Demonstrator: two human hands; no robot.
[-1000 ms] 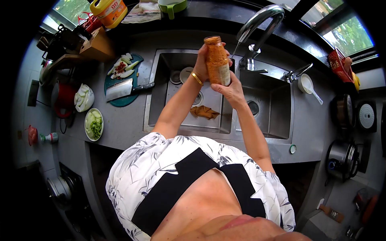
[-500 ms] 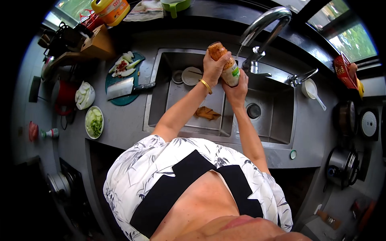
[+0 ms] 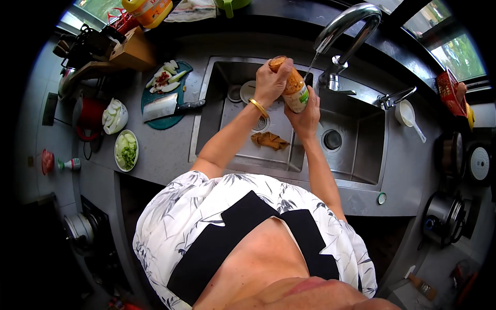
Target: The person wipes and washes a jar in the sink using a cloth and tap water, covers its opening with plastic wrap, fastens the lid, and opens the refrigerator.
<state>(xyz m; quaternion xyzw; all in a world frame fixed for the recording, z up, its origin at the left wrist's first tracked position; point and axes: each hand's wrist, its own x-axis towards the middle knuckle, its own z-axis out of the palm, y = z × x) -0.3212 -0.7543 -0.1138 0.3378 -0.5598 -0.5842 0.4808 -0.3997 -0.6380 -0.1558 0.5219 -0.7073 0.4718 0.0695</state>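
Note:
A glass jar (image 3: 294, 82) of orange-red chunky contents, with a white and green label, is tilted over the sink. My left hand (image 3: 272, 83) is wrapped round its upper part, near the mouth. Lower down, my right hand (image 3: 305, 114) grips the jar by its base. From the curved faucet (image 3: 345, 26) a thin stream of water runs down just behind the jar. Below my hands a crumpled brown cloth (image 3: 269, 141) lies in the left basin of the sink (image 3: 235, 160). A white dish (image 3: 248, 90) stands in that basin, partly hidden by my left wrist.
A green cutting board (image 3: 168, 123) left of the sink bears a cleaver (image 3: 160, 107) and sliced vegetables. Bowls of white slices (image 3: 114, 116) and of chopped greens (image 3: 126, 150) stand beside it. A small round lid (image 3: 382, 198) lies at the counter's front right; a white ladle (image 3: 411, 120) lies farther back.
The whole view has shifted slightly. Both hands keep their hold on the jar, whose tilt has changed a little. More of the basin's drain shows beside my left wrist.

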